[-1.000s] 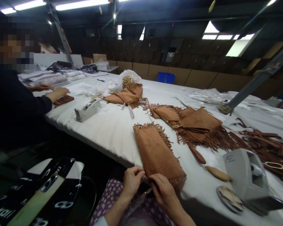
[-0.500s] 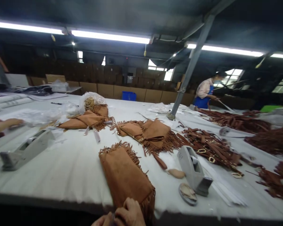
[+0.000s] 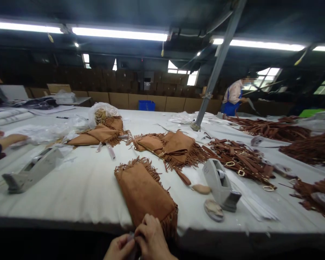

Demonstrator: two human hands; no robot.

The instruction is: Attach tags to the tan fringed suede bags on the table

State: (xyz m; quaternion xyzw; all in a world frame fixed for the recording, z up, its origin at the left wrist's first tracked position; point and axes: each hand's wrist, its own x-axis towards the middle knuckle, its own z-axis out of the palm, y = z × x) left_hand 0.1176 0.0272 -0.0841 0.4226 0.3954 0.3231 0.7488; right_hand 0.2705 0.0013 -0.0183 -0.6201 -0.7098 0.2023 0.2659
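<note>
A tan suede fringed bag (image 3: 143, 191) lies on the white table (image 3: 83, 187) with its near end over the front edge. My left hand (image 3: 119, 247) and my right hand (image 3: 151, 236) meet just below that end, at the bottom of the view. Both have their fingers pinched together on a small pale piece, perhaps clear plastic, which I cannot make out. My right hand's knuckles touch the bag's fringe.
A grey tape dispenser (image 3: 220, 186) stands right of the bag, another tape dispenser (image 3: 32, 169) at the left. More fringed bags (image 3: 170, 146), a heap of brown straps (image 3: 241, 162) and plastic wrap lie further back. A co-worker's hands (image 3: 5, 139) rest at the left; another person (image 3: 235, 99) works far right.
The view has swung right and up, away from my lap and the seated person. My hands have stayed pinched together at the bag's near end and rose slightly into view.
</note>
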